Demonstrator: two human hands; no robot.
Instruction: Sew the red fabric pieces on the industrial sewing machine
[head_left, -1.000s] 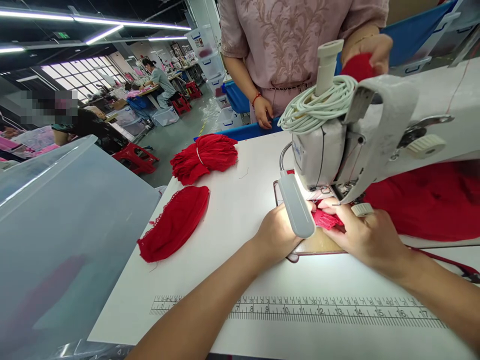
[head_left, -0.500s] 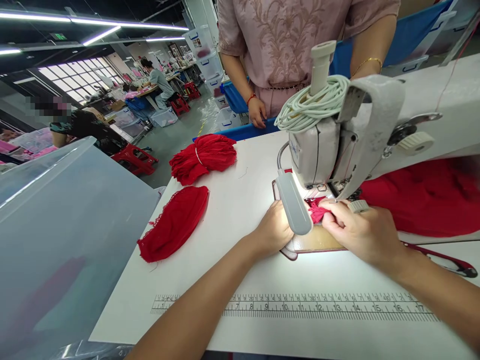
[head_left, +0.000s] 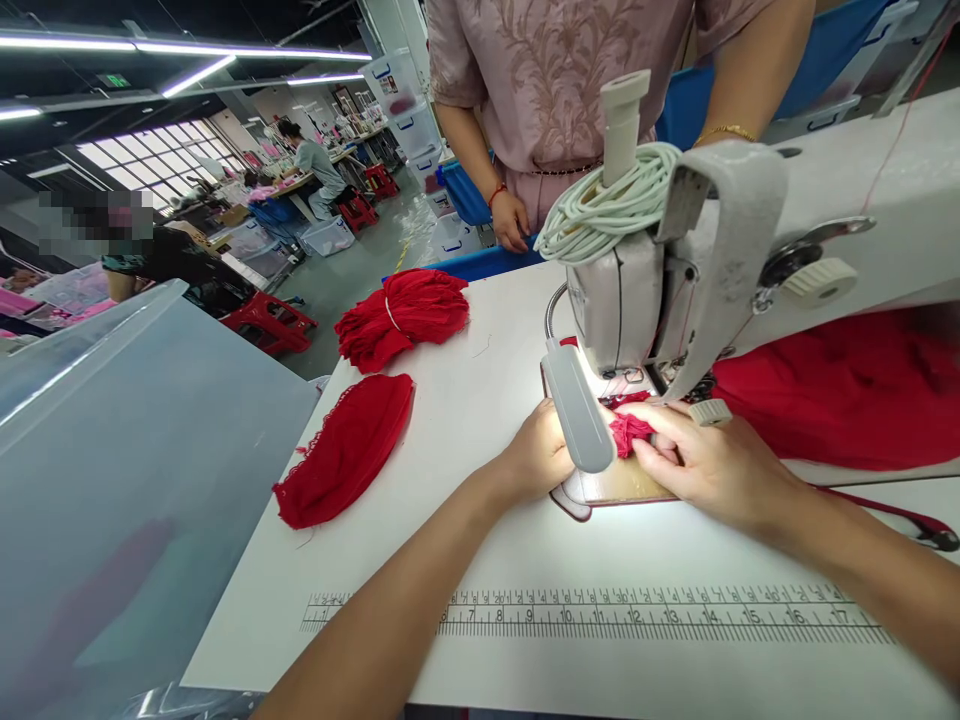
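Under the needle area of a white sewing machine lies a small bunched piece of red fabric. My right hand pinches its right side between thumb and fingers. On the other side, my left hand rests by the machine bed, its fingertips covered by a grey lamp head, so its grip on the cloth is hidden. The lamp lights the metal plate below the fabric. A flat, curved red fabric piece and a tied red bundle lie to the left.
A printed ruler runs along the white table's front. More red cloth lies under the machine arm, with dark-tipped snips at right. A translucent bin stands left. Across the table stands a person in a pink top.
The red fabric between my hands looks more bunched and shows more. My right hand has shifted slightly left with its fingers a little more apart. The whole view has moved slightly.
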